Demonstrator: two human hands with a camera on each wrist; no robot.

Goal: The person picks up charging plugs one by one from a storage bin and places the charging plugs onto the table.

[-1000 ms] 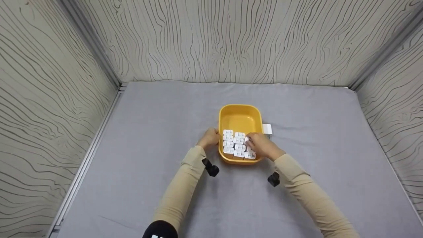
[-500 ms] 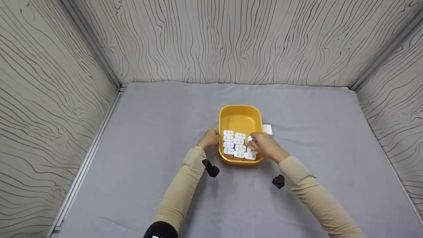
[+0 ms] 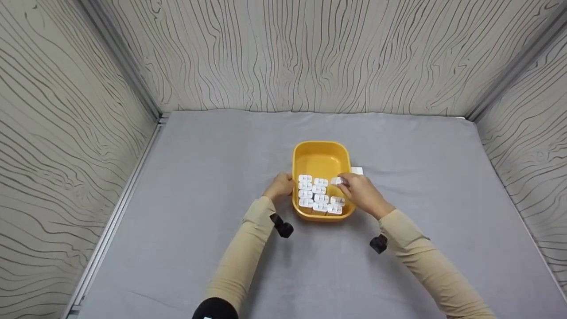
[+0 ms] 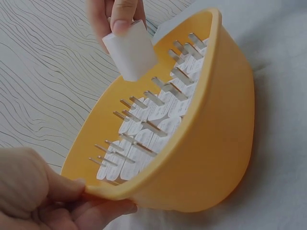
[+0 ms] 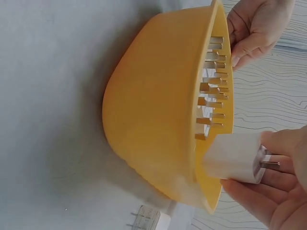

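A yellow plastic bin (image 3: 321, 164) stands on the cloth. Packed in its near part are several white power adapters (image 3: 305, 193), their metal prongs (image 4: 153, 98) upward. My left hand (image 3: 280, 185) pinches the bin's left rim between thumb and fingers, as the left wrist view shows. Over the bin's right side my right hand (image 3: 363, 194) holds one white adapter (image 5: 232, 155). In the right wrist view its prongs face the palm, and its plain end points over the bin.
Another white adapter (image 5: 150, 219) lies on the grey cloth (image 3: 421, 177) just right of the bin. Wood-grain panels (image 3: 288, 57) rise behind and at both sides of the table. Black wrist cameras (image 3: 283, 227) hang at both wrists.
My right hand has lifted the adapter away from the others and drawn it slightly back and right. The left hand stays at the bin's rim.
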